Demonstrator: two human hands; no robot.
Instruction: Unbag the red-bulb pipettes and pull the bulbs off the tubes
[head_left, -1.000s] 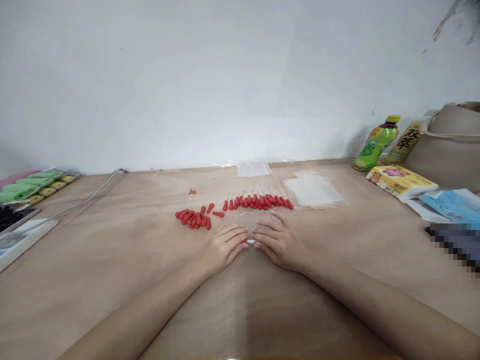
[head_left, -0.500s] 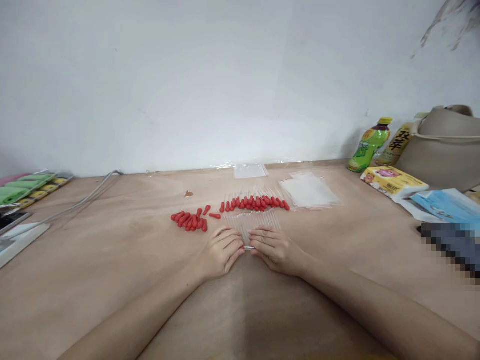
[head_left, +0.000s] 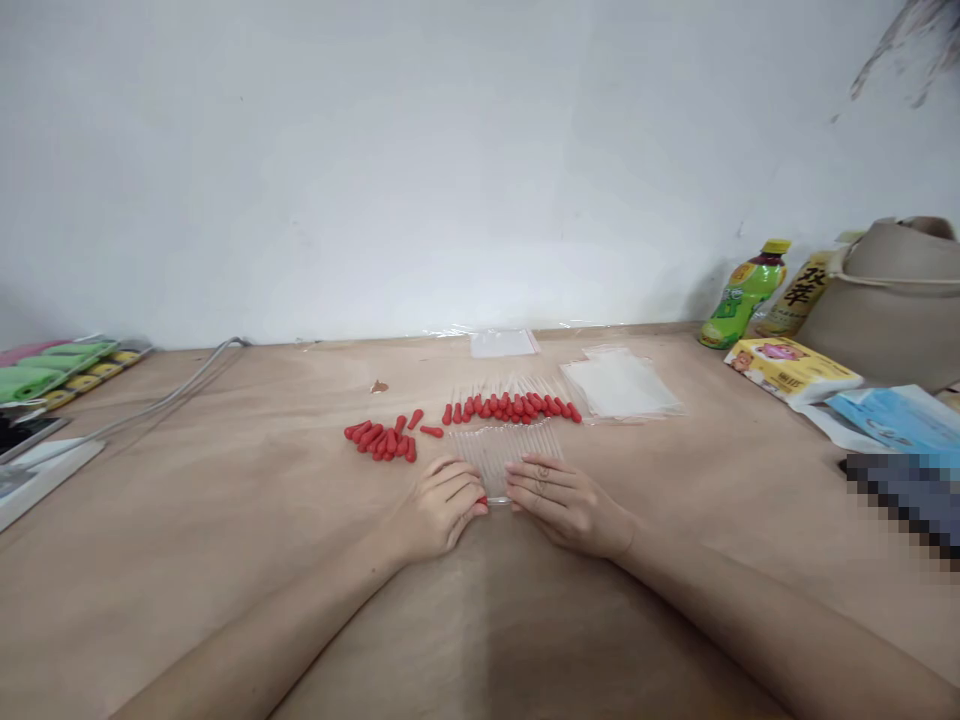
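The wooden counter (head_left: 225, 560) is carrying everything, and the person's forearms are lying flat along it, which is steadying fine finger work near its middle. At the far right a tan bag (head_left: 892, 300) is sitting with a green bottle (head_left: 741, 295), a yellow packet (head_left: 791, 368) and a blue packet (head_left: 896, 415) beside it, all well apart from the hands. At the far left green packs (head_left: 52, 372) and a grey cable (head_left: 172, 392) are lying out of the way.

Nearer the middle, a stack of clear bags (head_left: 621, 385) is resting just beside a row of finished droppers (head_left: 514, 405), their red bulbs lined up together. In front of that row a fan of bare glass tubes (head_left: 510, 445) is lying parallel, within easy reach of both hands. A loose heap of red bulbs (head_left: 382, 440) is sitting to the left of the tubes, close to the hand that is feeding them.

The left hand (head_left: 439, 510) is pinching a single red bulb (head_left: 482, 501) at its fingertips, while the right hand (head_left: 566, 500) is pinching one clear tube (head_left: 498, 499) by its near end; the two grips are meeting tip to tip, with bulb and tube touching.
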